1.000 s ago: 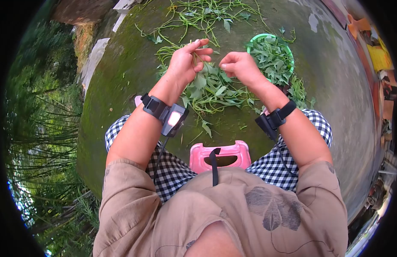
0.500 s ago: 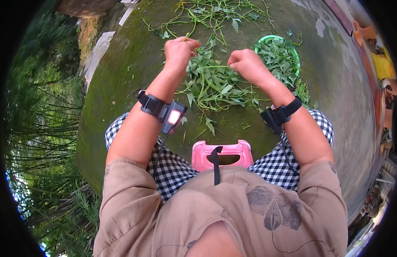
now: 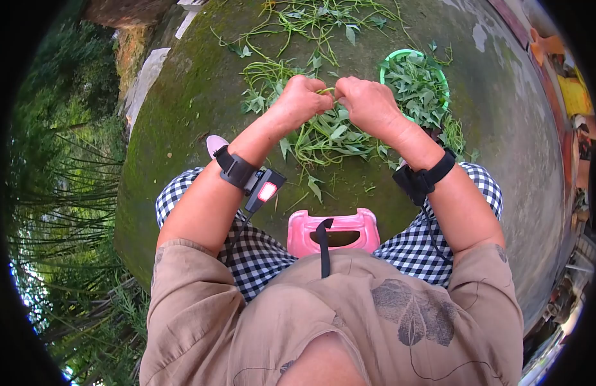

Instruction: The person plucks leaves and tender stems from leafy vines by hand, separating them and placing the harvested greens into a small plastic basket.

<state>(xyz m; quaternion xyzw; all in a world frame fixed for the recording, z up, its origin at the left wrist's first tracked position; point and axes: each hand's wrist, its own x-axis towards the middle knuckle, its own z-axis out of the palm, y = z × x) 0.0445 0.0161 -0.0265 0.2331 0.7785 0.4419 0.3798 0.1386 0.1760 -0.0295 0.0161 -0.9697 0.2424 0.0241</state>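
Observation:
My left hand [image 3: 303, 100] and my right hand [image 3: 365, 103] are close together above a pile of leafy green stems [image 3: 336, 138]. A thin green stem [image 3: 327, 91] runs between them, its ends pinched in the fingers of both. Right of my right hand, a green-rimmed basket [image 3: 446, 83] holds many loose leaves [image 3: 415, 87]. More stems [image 3: 262, 72] lie on the ground left of and behind my left hand.
Long bare vines [image 3: 311, 24] spread over the mossy concrete ground [image 3: 176, 141] at the far side. A pink stool [image 3: 301, 231] is between my checked legs. Some greens [image 3: 452, 136] lie below the basket. Plants line the left; assorted items stand at the far right.
My hands have come together from apart, my left hand moving right and down, my right hand slightly left. The stem now spans the short gap between them.

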